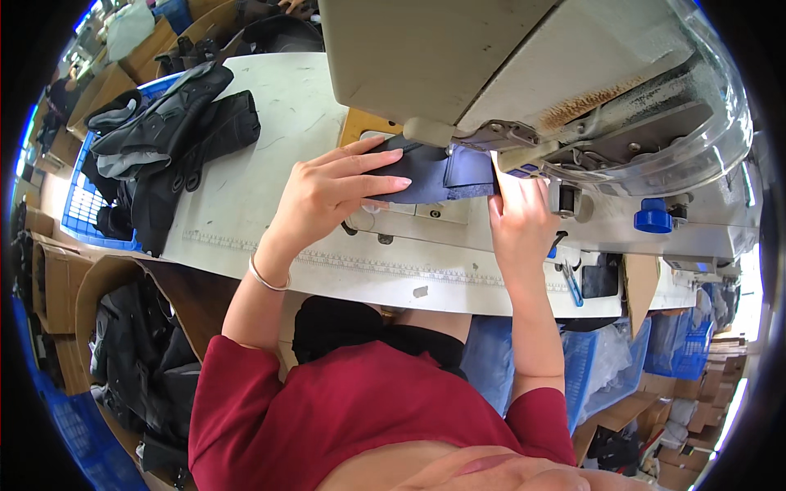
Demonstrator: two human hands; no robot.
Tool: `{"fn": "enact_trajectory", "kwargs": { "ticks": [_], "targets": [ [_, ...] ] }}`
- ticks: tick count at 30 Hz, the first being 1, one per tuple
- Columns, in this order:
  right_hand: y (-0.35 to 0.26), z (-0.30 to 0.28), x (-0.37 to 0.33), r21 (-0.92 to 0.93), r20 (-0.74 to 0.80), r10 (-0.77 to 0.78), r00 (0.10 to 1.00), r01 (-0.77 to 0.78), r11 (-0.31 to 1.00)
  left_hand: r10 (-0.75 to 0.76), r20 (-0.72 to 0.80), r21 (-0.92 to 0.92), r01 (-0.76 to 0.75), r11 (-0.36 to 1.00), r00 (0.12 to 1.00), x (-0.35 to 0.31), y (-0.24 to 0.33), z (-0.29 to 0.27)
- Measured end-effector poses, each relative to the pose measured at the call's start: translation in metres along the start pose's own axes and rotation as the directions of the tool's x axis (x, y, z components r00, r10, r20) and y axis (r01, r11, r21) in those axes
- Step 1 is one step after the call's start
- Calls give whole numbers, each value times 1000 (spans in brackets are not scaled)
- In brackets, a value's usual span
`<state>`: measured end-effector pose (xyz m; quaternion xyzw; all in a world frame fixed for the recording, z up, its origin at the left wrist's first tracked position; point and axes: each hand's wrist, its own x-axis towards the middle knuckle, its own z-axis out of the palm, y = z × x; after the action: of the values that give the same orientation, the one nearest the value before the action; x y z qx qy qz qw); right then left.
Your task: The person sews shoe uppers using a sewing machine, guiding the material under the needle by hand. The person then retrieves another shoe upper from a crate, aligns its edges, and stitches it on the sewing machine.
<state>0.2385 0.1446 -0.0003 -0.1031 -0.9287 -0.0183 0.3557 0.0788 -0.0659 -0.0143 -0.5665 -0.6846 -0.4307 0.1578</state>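
Observation:
A dark blue-black fabric piece lies under the head of a sewing machine, with a folded, bluish panel along its right part. My left hand rests on the piece's left side, fingers stretched out and pressing it flat. At the piece's right edge is my right hand, its thumb at the near corner and its fingers closed against the edge. The machine head partly hides those fingertips. Beneath the fabric, a metal plate shows. The needle area is too shaded to make out.
Dark garments spill from a blue basket onto the table's left end. A ruler strip runs along the white table's front. Blue-handled snips and a dark flat object lie at right. A cardboard box holds black fabric below left.

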Motion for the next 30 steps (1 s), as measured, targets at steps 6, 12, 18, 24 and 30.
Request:
{"fn": "enact_trajectory", "kwargs": {
  "ticks": [6, 12, 18, 24, 30],
  "targets": [
    [0, 1, 1, -31, -5, -5, 1000, 5, 1000, -40, 34, -52, 41, 998, 999, 6, 1, -4],
    [9, 12, 1, 73, 1, 134, 991, -133, 988, -60, 53, -117, 65, 991, 997, 16, 0, -5],
    [38, 42, -3, 133, 45, 115, 992, -120, 984, -121, 68, -54, 125, 991, 990, 22, -3, -8],
    [39, 39, 7, 191, 71, 67, 995, -80, 978, -121, 56, -24, 123, 992, 991, 34, -5, -8],
    [39, 41, 9, 110, 22, 27, 999, -29, 994, -84, 61, -14, 85, 996, 995, 36, -7, -9]
  ]
}}
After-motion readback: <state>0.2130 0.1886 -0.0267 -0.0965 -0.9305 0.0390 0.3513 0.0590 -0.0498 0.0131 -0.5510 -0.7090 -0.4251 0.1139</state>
